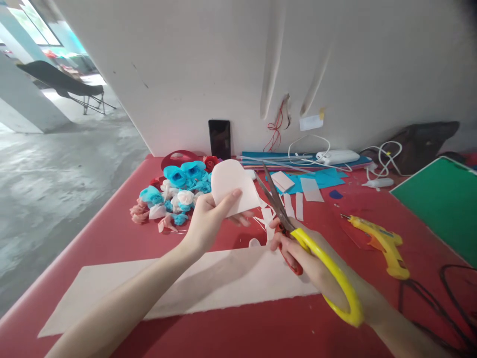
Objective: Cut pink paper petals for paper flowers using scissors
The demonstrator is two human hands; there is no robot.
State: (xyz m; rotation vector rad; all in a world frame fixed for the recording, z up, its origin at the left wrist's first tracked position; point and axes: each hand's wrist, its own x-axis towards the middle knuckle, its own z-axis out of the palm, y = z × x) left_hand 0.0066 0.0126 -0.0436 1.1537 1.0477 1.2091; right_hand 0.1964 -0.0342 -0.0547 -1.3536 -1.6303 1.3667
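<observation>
My left hand (208, 216) pinches a pale pink paper piece (233, 186) with a rounded top, thumb on its near face. In my right hand (298, 253) is a pair of scissors (278, 201) with one yellow and one red handle. Their blades point up and away, slightly parted, just right of the paper piece's edge. Under both hands a long pale pink paper strip (227, 283) lies across the red table. Small paper scraps (268, 219) are scattered behind the scissors and the paper piece.
Blue, white and pink paper flowers (182, 191) are heaped at left. A phone (219, 139) leans on the wall. Blue paper sheets (320, 180) lie at the back, near a white power strip (337, 157). To the right are a yellow glue gun (383, 243) and a green board (443, 204).
</observation>
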